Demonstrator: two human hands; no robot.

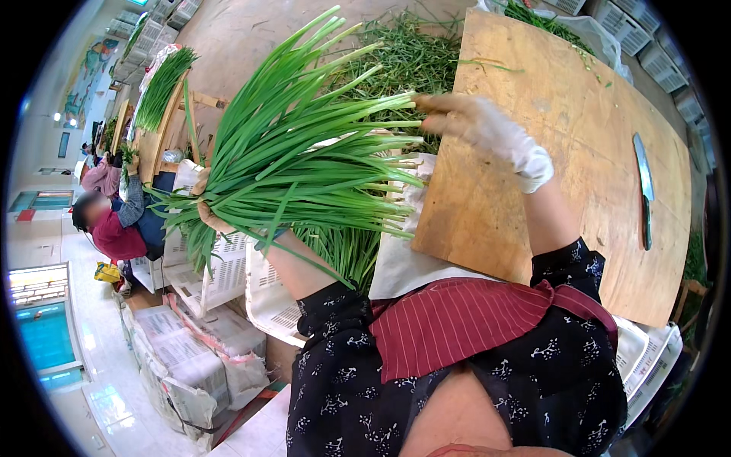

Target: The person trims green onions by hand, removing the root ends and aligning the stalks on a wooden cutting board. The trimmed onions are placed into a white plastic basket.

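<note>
A large fanned bunch of long green leafy stalks, like garlic chives (308, 148), has its pale cut ends pointing right. My left hand (210, 208), in a stained glove, is closed around the leafy part of the bunch. Beside the pale ends, my right hand (480, 125) wears a whitish glove with brownish fingers and is blurred. Its fingertips are at the end of an upper stalk; whether they touch or pinch it I cannot tell. Below the bunch, more green stalks (348, 251) lie near a white plastic crate (271, 285).
A wooden board (514, 217) is at the right with a kitchen knife (644, 188) on it. Loose trimmings (400, 57) are heaped on the floor beyond. Co-workers (120, 228) work at the left near another table (154, 143). Wrapped crates (183, 354) stand at the lower left.
</note>
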